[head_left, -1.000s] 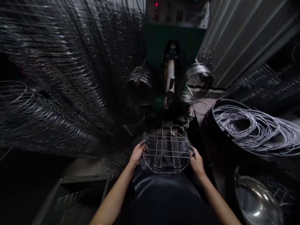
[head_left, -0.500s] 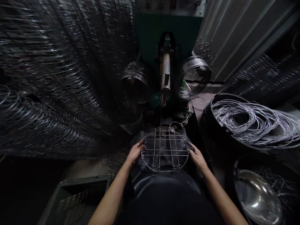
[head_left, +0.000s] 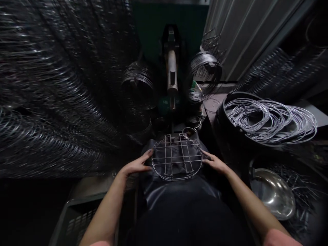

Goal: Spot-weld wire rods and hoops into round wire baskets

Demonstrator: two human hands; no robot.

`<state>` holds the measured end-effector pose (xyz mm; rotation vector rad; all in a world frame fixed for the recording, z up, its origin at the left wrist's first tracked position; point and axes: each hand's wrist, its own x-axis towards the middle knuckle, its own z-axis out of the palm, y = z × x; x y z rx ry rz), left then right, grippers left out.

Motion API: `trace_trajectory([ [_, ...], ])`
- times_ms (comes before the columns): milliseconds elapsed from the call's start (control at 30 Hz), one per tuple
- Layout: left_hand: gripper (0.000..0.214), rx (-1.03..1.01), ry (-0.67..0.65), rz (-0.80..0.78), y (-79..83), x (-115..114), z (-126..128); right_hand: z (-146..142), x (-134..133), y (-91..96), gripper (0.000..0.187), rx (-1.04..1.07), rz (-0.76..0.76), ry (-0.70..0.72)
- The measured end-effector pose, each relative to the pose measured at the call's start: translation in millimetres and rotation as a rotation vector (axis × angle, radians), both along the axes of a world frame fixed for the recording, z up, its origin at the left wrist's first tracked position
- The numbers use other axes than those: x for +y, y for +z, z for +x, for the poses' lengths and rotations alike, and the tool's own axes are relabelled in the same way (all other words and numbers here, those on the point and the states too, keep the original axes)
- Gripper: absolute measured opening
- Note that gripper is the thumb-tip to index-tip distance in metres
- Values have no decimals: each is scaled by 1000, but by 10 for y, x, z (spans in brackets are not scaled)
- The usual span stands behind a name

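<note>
A round wire rack point(head_left: 176, 158) of crossed metal rods lies over the dark apron point(head_left: 179, 201) on my lap. Beside its left rim is my left hand point(head_left: 137, 164), thumb and fingers spread apart, holding nothing. My right hand point(head_left: 216, 163) is at the opposite rim with its fingers stretched out and loose. Its fingertips are close to the wire; whether they touch it I cannot tell. Just beyond the rack's far edge sits a small wire ring point(head_left: 189, 132).
Ahead stands a green machine point(head_left: 151, 30) with a pale cylindrical arm point(head_left: 172, 68), flanked by wire coils point(head_left: 205, 61). Dense stacked wirework point(head_left: 64, 85) fills the left. To the right are a black tub point(head_left: 220, 119) of wire rings point(head_left: 256, 119) and a metal bowl point(head_left: 276, 194). A crate point(head_left: 61, 218) sits lower left.
Both hands have loosened from the rack's rim, the left one opening and moving outward. The rack now rests on the lap. The whole view has shifted slightly.
</note>
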<state>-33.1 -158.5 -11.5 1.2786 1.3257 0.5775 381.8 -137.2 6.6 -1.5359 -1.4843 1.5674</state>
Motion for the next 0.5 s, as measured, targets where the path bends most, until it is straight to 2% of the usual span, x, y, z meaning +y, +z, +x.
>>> trace_trajectory([
  [67,102,147,-153,3,-15,-73,20,33,8,42,75,-8,2,75],
  [167,122,392,-191,47,-89,-193,193,21,-32,35,90,-78,60,111],
  [300,125,592,-148,83,-177,-293,416,-25,-141,-91,95,-151,103,100],
  [500,123,727,-186,83,-197,-264,471,-39,-198,-251,97,-136,61,119],
])
